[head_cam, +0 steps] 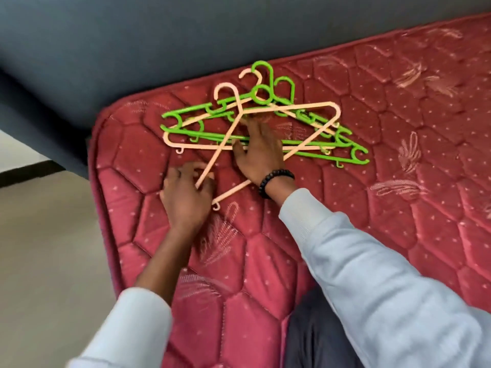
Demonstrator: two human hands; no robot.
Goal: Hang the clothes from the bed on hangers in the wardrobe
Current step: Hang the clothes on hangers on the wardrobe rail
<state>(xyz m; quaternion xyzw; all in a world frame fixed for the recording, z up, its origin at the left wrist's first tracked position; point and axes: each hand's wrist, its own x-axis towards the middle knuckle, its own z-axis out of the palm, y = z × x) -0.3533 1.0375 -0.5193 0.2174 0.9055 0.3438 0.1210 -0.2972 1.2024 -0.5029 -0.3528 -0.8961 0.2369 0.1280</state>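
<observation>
A tangled pile of green hangers (345,144) and peach hangers (313,106) lies near the corner of a red quilted mattress (398,128). The top peach hanger (228,136) lies askew across the pile. My left hand (186,197) grips its lower corner with curled fingers. My right hand (257,152), wearing a black bead bracelet, lies inside that hanger's triangle with fingers spread flat on the hangers underneath. No clothes are visible on the mattress.
A dark grey wall or headboard (159,35) runs behind the mattress. Beige floor (47,248) lies to the left of the mattress edge. Dark fabric (318,338) shows at the bottom, beside my right sleeve.
</observation>
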